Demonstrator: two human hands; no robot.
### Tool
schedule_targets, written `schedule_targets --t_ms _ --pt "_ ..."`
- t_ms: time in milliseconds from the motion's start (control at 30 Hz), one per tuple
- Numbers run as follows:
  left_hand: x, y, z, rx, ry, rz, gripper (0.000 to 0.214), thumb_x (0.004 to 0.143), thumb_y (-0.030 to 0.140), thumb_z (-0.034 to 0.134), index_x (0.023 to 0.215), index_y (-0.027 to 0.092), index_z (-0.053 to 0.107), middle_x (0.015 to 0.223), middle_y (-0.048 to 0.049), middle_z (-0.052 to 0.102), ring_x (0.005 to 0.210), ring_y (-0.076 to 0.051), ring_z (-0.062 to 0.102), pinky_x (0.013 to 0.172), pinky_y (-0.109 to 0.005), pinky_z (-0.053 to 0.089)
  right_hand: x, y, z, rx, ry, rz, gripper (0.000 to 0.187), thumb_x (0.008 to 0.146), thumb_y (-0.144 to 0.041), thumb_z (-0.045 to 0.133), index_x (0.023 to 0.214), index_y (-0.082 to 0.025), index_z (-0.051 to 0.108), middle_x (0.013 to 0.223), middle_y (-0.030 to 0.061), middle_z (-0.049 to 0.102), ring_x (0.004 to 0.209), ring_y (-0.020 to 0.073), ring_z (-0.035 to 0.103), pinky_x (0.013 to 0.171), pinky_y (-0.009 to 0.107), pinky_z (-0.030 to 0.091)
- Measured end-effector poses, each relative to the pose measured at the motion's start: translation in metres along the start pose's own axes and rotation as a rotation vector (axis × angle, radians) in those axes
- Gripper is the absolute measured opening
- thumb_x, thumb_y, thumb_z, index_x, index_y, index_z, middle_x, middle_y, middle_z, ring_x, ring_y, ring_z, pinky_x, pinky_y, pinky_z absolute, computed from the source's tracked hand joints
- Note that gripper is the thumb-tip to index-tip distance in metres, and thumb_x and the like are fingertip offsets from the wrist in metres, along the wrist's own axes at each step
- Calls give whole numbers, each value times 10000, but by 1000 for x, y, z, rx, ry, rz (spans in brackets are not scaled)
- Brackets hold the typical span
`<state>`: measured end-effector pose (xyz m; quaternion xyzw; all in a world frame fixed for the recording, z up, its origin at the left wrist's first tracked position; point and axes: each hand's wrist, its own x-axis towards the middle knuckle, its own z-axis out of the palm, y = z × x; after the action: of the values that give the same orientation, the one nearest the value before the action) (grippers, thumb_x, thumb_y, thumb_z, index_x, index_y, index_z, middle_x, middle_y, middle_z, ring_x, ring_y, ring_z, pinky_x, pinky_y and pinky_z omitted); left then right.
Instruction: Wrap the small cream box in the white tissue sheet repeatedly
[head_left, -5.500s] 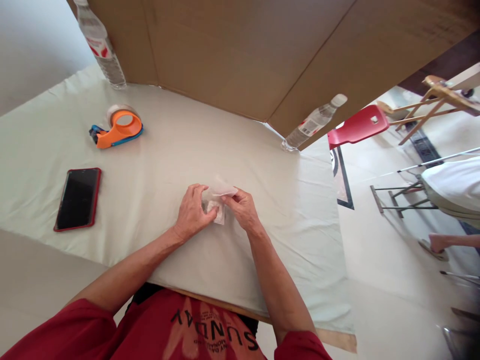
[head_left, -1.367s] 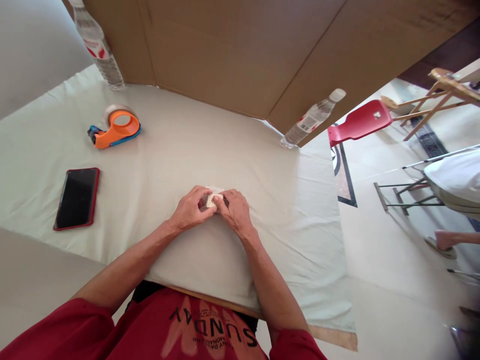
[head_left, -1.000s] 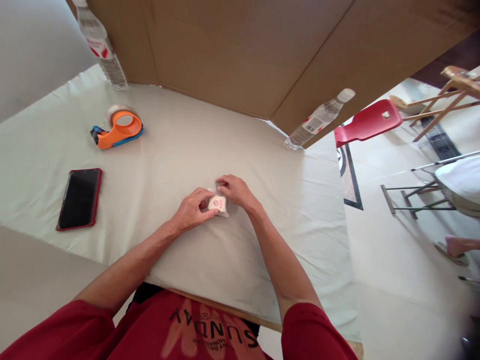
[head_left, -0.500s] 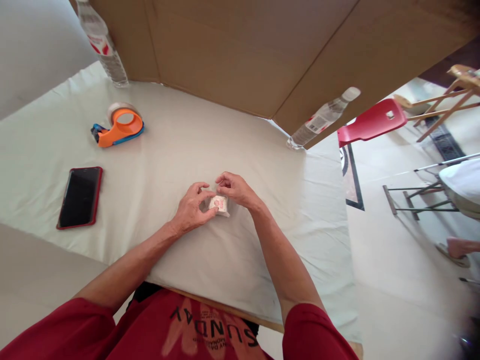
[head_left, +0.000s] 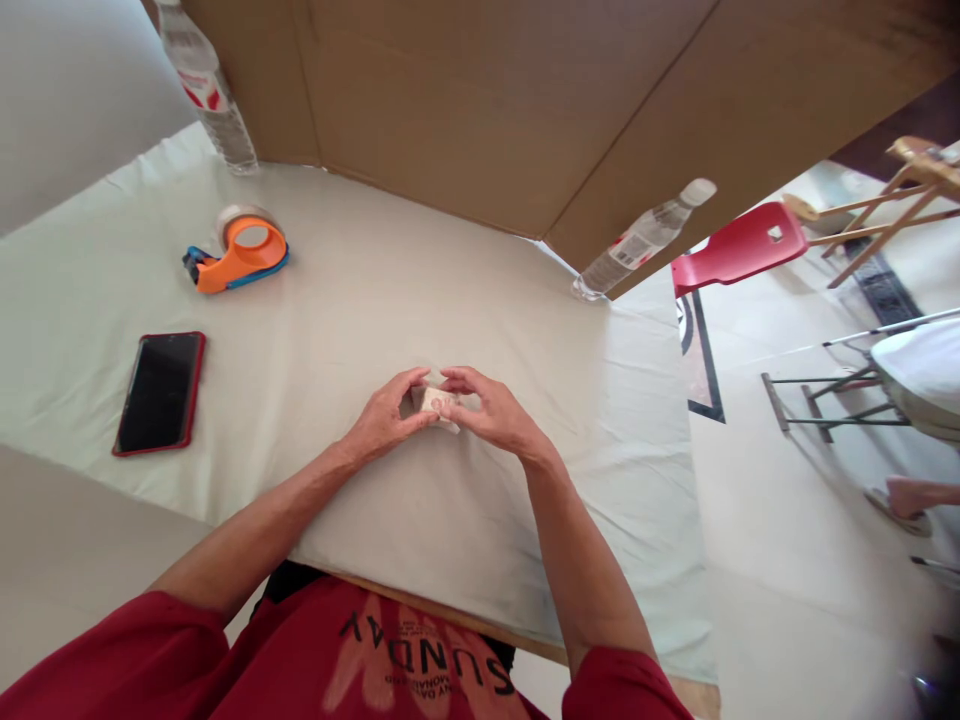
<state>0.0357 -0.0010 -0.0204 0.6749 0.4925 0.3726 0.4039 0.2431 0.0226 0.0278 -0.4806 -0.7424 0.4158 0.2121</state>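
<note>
Pale green cloth [head_left: 360, 300] lies spread out with wrinkles, a brown cardboard panel [head_left: 450, 110] stands along its back, and a red chair [head_left: 739, 247] is on the shiny floor [head_left: 772, 520] to the right. The small white packet [head_left: 437, 400] is between the two hands, and the left hand [head_left: 382, 415] curls around one side, though I cannot tell if it squeezes. The right hand [head_left: 495, 412], bunched up half a second ago, now has its fingers apart and its thumb on the packet.

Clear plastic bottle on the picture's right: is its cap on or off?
On: a round white cap covers the top of the clear plastic bottle.
</note>
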Motion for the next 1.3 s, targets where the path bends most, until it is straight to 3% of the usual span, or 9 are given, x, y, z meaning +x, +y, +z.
schedule_targets --t_ms 100,267,900,1100,1300 --pt "-1 0 1 -46 -10 -18 625 821 387 686 1386 200 495 1306 -116 632 1168 -234 612 1028 -382 484 -14 5 10 -75 44 -90 579 825 -333 691 1373 -248 524 1337 93 646 1234 260 609 1039 434 474" --pt "0 1 -1 -71 -51 -49 634 829 400 665 1407 210 486 1323 -113 627 1161 -234 613 1004 -380 500 -20 16 30 -198 198 -178 497 886 -302 611 1372 -251 520 1349 98 634 1253 259 590 1076 461 450" --pt "5 -7 0 -57 -45 74 484 864 356 649 1316 200 578 1200 -105 648 1029 -210 618 911 -345 509 -17 18 35 -317 244 -308 435 940 -289 566 1371 -265 517 1298 93 665 1206 259 615 990 428 483" --pt "3 -6 0 -28 -24 66 539 846 383 655 1338 191 549 1269 -128 615 1049 -224 616 902 -365 522 -19 19 28 -228 259 -243 669 856 -448 682 1457 -294 433 1453 99 546 1379 298 476 1120 504 397" --pt "1 -3 -5 5 -21 63 662 805 420 665 1398 182 488 1397 -157 547 1278 -309 534 1065 -472 447 -21 25 23 -198 198 -201 819 806 -547 716 1499 -286 365 1507 120 486 1404 321 441 1135 533 371"
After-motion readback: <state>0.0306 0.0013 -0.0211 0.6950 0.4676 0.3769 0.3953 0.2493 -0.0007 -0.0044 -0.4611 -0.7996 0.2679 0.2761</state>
